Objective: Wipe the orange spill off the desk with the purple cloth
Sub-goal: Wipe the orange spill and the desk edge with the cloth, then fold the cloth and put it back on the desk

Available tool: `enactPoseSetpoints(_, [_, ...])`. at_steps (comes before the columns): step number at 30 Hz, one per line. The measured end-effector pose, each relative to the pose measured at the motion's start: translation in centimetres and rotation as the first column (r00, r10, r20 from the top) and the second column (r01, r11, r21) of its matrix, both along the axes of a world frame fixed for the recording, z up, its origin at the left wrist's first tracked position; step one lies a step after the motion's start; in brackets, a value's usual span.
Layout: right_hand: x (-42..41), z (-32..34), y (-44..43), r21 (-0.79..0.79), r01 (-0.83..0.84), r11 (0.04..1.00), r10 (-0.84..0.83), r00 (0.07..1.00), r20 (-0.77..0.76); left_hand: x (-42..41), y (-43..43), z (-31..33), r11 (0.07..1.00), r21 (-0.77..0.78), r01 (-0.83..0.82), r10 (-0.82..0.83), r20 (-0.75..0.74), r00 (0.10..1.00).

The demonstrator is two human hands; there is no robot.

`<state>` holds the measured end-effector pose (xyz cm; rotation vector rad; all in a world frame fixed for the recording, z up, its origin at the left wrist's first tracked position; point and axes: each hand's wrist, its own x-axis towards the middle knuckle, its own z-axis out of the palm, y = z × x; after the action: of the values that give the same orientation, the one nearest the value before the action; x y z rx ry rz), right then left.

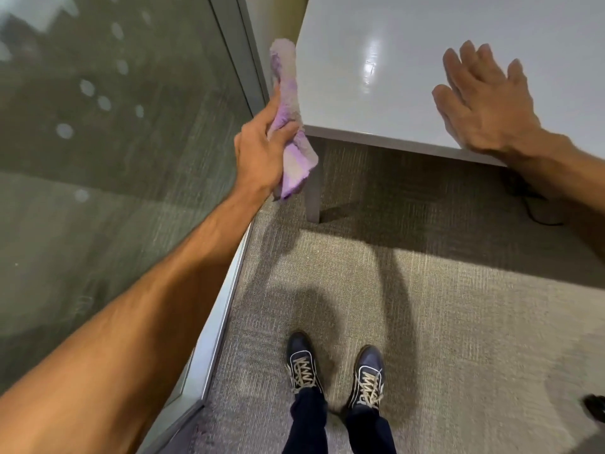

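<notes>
Off the counter [409, 37] corner at nine o'clock, the left hand [262, 152] clenches the purple cloth [288, 93], right hand [484, 103] spread flat and empty; no orange spill shows, so wiping seems finished or must resume elsewhere.

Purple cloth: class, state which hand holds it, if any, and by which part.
The left hand grips the purple cloth around its middle, fingers closed; both ends hang free. The right hand holds nothing, spread open over the desk.

The left hand [262, 152] is stretched forward on a bare, straight arm, fingers [288, 127] curled tight around the purple cloth [289, 126]. The right hand [484, 103] is flat and open, fingers spread, palm down over the counter [376, 44]
</notes>
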<state>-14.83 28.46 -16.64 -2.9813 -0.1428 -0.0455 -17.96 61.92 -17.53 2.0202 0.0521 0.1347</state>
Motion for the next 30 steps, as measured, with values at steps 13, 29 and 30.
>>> enactPoseSetpoints(13, [0.0, 0.1, 0.2, 0.002, 0.008, 1.0, -0.008, 1.0, -0.004, -0.3, -0.8, -0.1, 0.784, -0.432, -0.446, 0.221, -0.477, 0.851])
enactPoseSetpoints(29, [-7.7, 4.2, 6.5, 0.414, 0.044, 0.909, -0.092, 0.991, 0.098, -8.3, -2.1, -0.5, 0.267, -0.922, -0.28, -0.453, -0.376, 0.808])
enactPoseSetpoints(30, [-8.8, 4.9, 7.3, 0.483, 0.082, 0.872, -0.128, 0.99, 0.063, -8.8, -2.2, -0.1, 0.284, -0.928, -0.241, -0.45, -0.351, 0.821])
